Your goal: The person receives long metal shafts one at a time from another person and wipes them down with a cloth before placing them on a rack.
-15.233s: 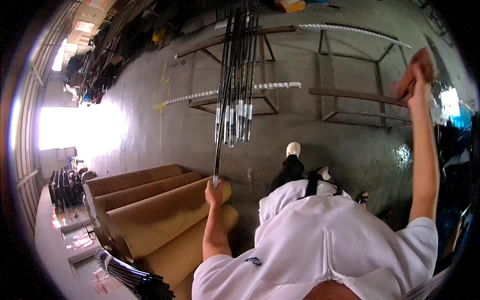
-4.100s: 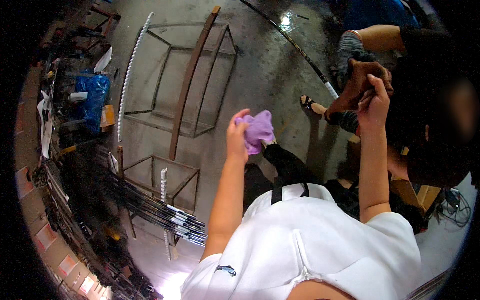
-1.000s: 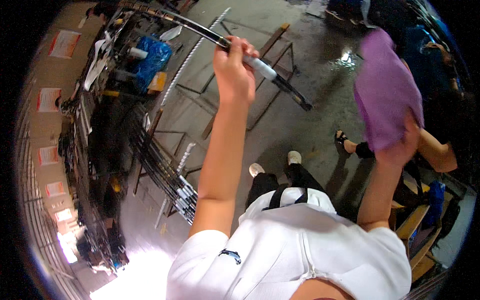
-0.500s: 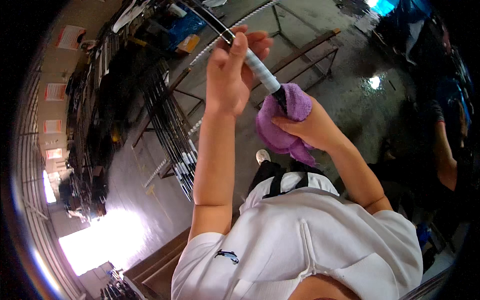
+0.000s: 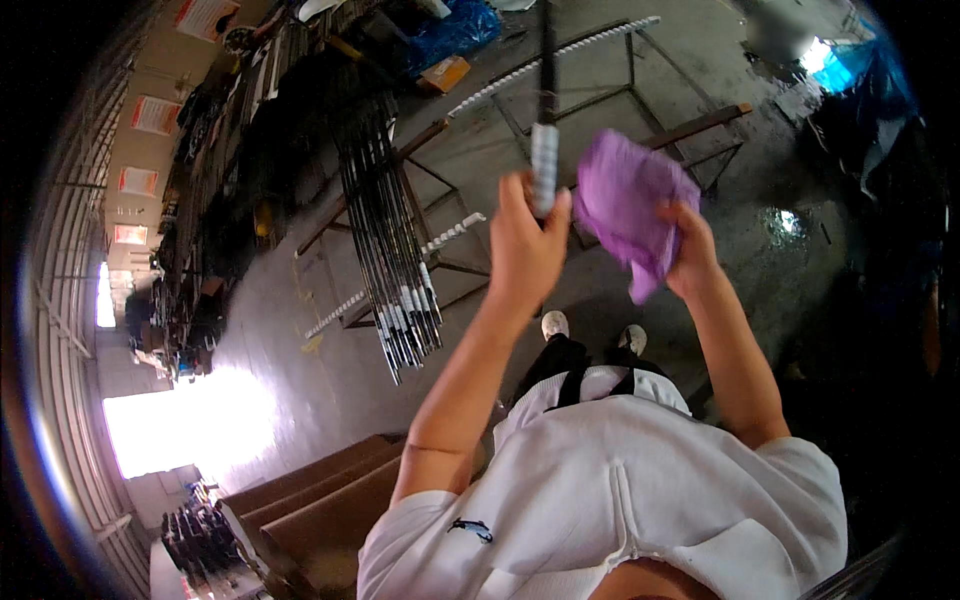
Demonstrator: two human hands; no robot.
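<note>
My left hand (image 5: 528,250) is closed round the lower end of a long black rod (image 5: 547,85), which stands nearly upright in the picture and runs out past the top edge. A pale grey banded section (image 5: 544,160) of the rod shows just above my fingers. In my right hand (image 5: 692,250) is a purple cloth (image 5: 632,200), pinched at its right side and hanging loose, a little blurred. The cloth is to the right of the rod, apart from its banded section.
Left of my hands, several similar black rods (image 5: 385,230) with pale ends lie across a metal rack (image 5: 450,265) with white rope-wrapped bars (image 5: 560,60). Brown padded boards (image 5: 330,500) stand at lower left. A small orange-brown box (image 5: 443,74) and blue plastic (image 5: 460,35) are beyond the rack.
The purple cloth has come off the rod's end and moved right with my right hand. My left hand has shifted right and down, and the rod has swung closer to upright.
</note>
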